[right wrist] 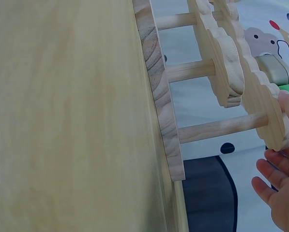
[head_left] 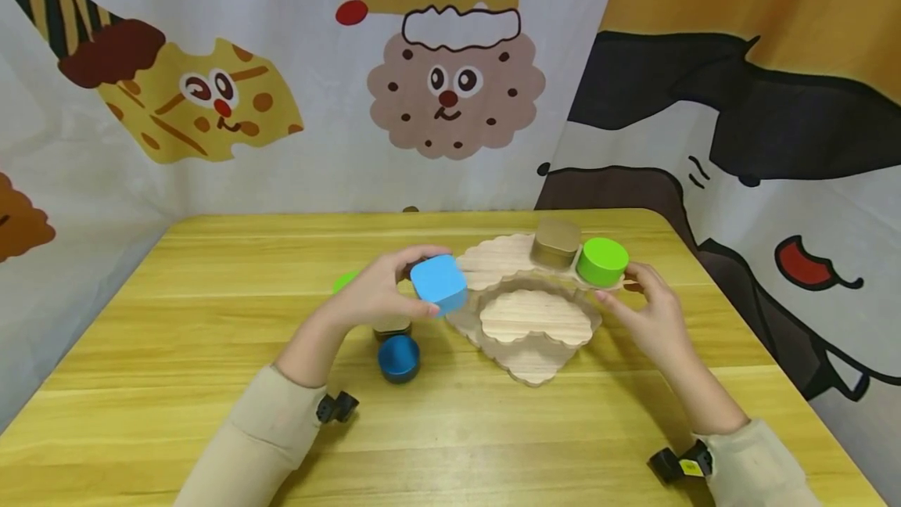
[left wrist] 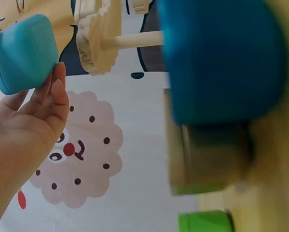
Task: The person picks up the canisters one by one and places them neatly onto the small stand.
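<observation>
My left hand (head_left: 380, 288) pinches a light blue rounded-square block (head_left: 439, 284) between thumb and fingers, raised above the table. In the left wrist view the block (left wrist: 25, 53) sits at the fingertips. My right hand (head_left: 655, 311) is at the right end of a tiered wooden stand (head_left: 493, 257), thumb at the top tier's front edge and fingers around its end. The top tier (right wrist: 265, 96) has scalloped edges and stands on round posts. On it are a gold rounded block (head_left: 556, 243) and, close to my right fingers, a round green block (head_left: 603, 262).
Left of the stand, a dark blue round piece (head_left: 399, 358) stands on the table (head_left: 450, 444). Behind it is a gold piece (head_left: 392, 329), partly hidden by my left hand, and a green one (head_left: 345, 281). A printed curtain (head_left: 296, 22) hangs behind the table.
</observation>
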